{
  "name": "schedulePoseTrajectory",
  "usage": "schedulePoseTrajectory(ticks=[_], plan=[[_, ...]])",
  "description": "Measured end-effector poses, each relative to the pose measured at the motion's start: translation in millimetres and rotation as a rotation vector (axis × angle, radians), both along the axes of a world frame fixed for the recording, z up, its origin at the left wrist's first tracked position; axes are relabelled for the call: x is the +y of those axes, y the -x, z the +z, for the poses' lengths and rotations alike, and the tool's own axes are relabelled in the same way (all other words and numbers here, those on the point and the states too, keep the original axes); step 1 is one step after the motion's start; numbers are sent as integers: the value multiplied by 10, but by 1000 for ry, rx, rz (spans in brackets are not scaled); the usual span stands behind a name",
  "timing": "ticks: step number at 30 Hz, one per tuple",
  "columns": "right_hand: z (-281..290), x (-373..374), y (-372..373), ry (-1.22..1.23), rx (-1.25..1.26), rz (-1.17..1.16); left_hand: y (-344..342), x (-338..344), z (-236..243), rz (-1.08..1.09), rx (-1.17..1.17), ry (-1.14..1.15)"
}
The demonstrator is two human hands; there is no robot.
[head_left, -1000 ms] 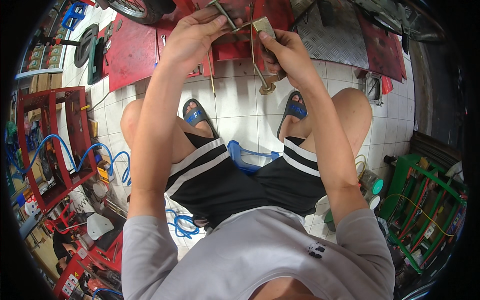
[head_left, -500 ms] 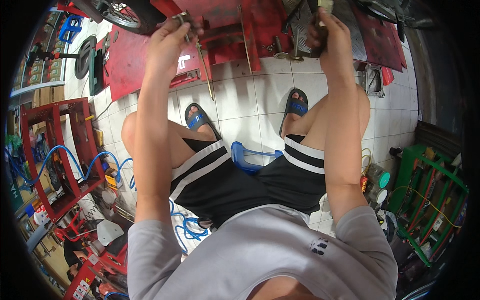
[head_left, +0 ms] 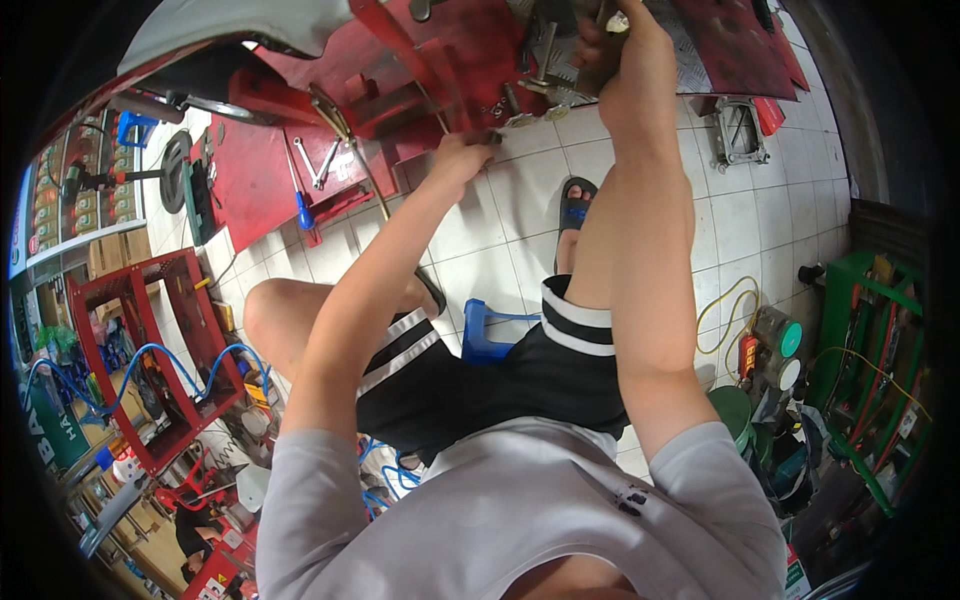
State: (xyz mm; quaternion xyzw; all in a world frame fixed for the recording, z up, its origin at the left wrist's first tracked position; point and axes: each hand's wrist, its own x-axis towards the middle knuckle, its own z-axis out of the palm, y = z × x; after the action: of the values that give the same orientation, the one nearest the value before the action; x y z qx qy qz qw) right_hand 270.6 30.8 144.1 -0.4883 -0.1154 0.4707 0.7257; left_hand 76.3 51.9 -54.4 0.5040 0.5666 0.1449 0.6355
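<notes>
Since the earlier frame the left hand [head_left: 463, 163] has swung from the upper left-centre down toward the middle, to the near edge of the red bench [head_left: 250, 160], while the right hand [head_left: 628, 45] keeps to the upper right; the view has tilted too, bringing the open-ended spanners [head_left: 327, 163] and blue-handled screwdriver [head_left: 304, 212] into sight at upper left. The right fingers are closed on a pale brassy piece [head_left: 618, 22], partly hidden and blurred, over the tread plate [head_left: 692, 72]. The left fingers point right, with a small dark shape at their tips; whether they pinch it or only reach past it I cannot tell. Just left of the right hand, an upright metal rod [head_left: 547, 52] stands near the bench edge, with small brassy parts [head_left: 522, 120] lying below it. Sorting loose hardware like this probably goes best with a firm, full-finger hold on the right and a light fingertip pinch on the left, keeping small parts well back from the edge, where a knock could roll them onto the tiles [head_left: 540, 215].
</notes>
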Motion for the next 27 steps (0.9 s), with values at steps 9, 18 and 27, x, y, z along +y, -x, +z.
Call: schedulePoseTrajectory(ticks=[9,18,27], plan=[[88,-37,-194,-13,-68,53,-1142,970,-877,95,366,-79],[125,89,-28,-4,-122,178,-617,1427,-1114,-313,628,-418],[-6,61,155,18,-92,383,136,135,1295,-237,-358,-196]])
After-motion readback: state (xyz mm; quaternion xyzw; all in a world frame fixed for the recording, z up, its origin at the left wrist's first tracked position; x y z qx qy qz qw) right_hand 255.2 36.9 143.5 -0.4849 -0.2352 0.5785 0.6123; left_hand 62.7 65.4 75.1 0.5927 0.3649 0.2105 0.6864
